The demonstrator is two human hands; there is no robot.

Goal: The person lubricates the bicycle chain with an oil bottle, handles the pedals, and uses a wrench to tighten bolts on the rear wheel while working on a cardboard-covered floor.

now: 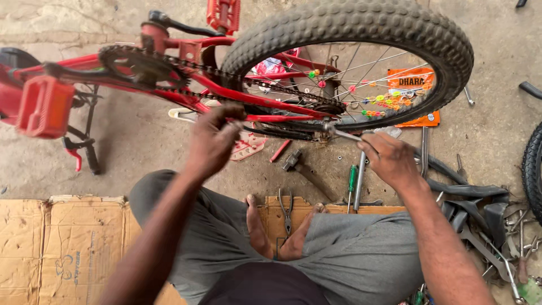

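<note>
Left hand: left hand [212,141] is curled shut around the red frame bar [226,93] of the upturned bicycle, near the chain [248,83].
Right hand: right hand [389,158] pinches a metal wrench [341,134], whose head sits at the rear axle [324,127].
Wheel: the back wheel [361,25] stands just beyond both hands.
Ground: hammer [296,164], green screwdriver [351,183] and pliers [286,210] lie near the feet.
Left: cardboard [62,243] lies flat on the ground.

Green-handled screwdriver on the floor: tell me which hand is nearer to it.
Right. The right hand is just above and right of the green-handled screwdriver; the left hand is farther left, at the bike frame.
</note>
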